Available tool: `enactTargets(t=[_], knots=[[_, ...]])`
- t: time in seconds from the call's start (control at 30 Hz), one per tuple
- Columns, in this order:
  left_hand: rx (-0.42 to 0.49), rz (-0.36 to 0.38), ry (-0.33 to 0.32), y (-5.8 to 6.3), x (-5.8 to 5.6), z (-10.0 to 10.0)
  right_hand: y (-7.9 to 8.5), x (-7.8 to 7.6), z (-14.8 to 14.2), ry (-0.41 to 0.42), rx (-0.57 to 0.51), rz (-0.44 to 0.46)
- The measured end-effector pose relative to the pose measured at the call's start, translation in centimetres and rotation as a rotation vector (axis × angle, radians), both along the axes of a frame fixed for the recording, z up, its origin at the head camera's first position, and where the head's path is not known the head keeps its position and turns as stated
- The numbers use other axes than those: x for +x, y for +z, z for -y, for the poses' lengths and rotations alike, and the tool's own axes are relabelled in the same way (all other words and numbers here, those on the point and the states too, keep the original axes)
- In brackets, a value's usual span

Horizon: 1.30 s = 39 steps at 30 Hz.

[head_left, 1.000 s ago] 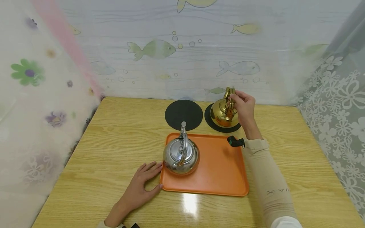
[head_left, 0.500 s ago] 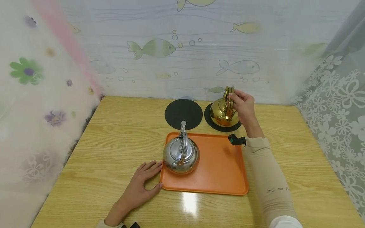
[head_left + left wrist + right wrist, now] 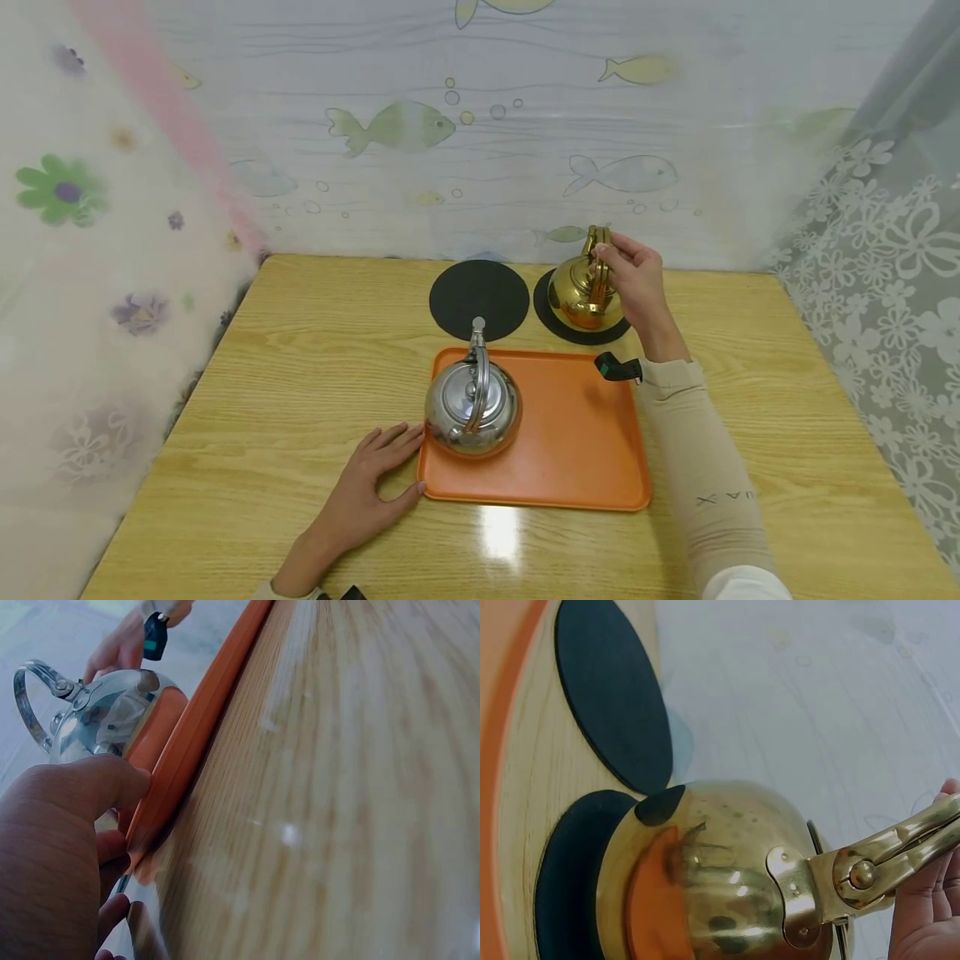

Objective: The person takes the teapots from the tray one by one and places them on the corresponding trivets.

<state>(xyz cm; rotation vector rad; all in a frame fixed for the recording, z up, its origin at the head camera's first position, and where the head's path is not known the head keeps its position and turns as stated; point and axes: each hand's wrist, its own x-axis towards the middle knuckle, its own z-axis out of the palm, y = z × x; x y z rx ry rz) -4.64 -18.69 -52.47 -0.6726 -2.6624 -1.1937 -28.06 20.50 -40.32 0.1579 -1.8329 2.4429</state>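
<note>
A gold kettle (image 3: 576, 293) stands on the right-hand black round mat (image 3: 547, 315) at the back of the table. My right hand (image 3: 634, 275) grips its raised handle from the right side; the right wrist view shows fingers round the gold handle (image 3: 907, 859). A silver kettle (image 3: 471, 408) sits on the left part of an orange tray (image 3: 581, 433), its spout toward the back. My left hand (image 3: 375, 479) lies at the tray's left edge, fingers spread and fairly straight, with thumb and fingertips touching the rim, as the left wrist view shows too.
Left of the gold kettle lies a second black round mat (image 3: 480, 298), behind the tray. A patterned curtain (image 3: 405, 192) hangs right at the table's back edge. More curtain (image 3: 900, 275) closes in the right side. The wooden table (image 3: 315, 350) spreads around the tray.
The whole head view has shifted slightly left. Both hands, the two kettles and the tray keep their places relative to one another.
</note>
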Motion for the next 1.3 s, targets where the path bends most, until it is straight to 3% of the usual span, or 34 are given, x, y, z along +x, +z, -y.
enactTargets(t=[0.4,0.67,0.93,1.1,1.3], knots=[[-0.015,0.005,-0.01,-0.1,-0.3,0.1,0.1,0.2,0.1,-0.053,0.026,0.038],[-0.006,0.012,-0.004,-0.1,-0.2,0.0,-0.2,1.0,0.7,-0.28,0.174,-0.04],[0.009,-0.015,0.003,-0.1,-0.1,-0.1,0.6,2.6,2.1,-0.461,0.173,-0.202],[0.004,-0.024,0.006,0.0,-0.1,-0.1,1.4,4.1,3.0,-0.474,0.17,-0.295],[0.001,-0.009,0.002,0.1,0.0,0.0,1.2,6.1,3.9,-0.441,0.168,-0.33]])
